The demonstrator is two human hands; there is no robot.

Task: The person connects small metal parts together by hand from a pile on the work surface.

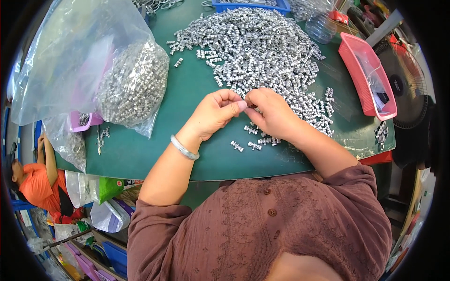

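My left hand (219,112) and my right hand (270,112) meet over the front of a big heap of small silvery metal parts (262,51). Fingertips and thumbs of both are pinched together, touching each other; whatever they hold is hidden between them. A pale bangle (184,147) circles my left wrist. Just below my right hand lie a few loose metal parts (237,146), apart from the heap. Each looks like a short, ridged little fitting.
Left on the green table (140,157) stands a clear plastic bag (133,84) full of similar parts, beside a purple basket (85,122). A pink basket (368,75) sits at the right edge, near a black fan (398,84). A blue tray (253,6) is at the back. Another person (40,187) is at far left.
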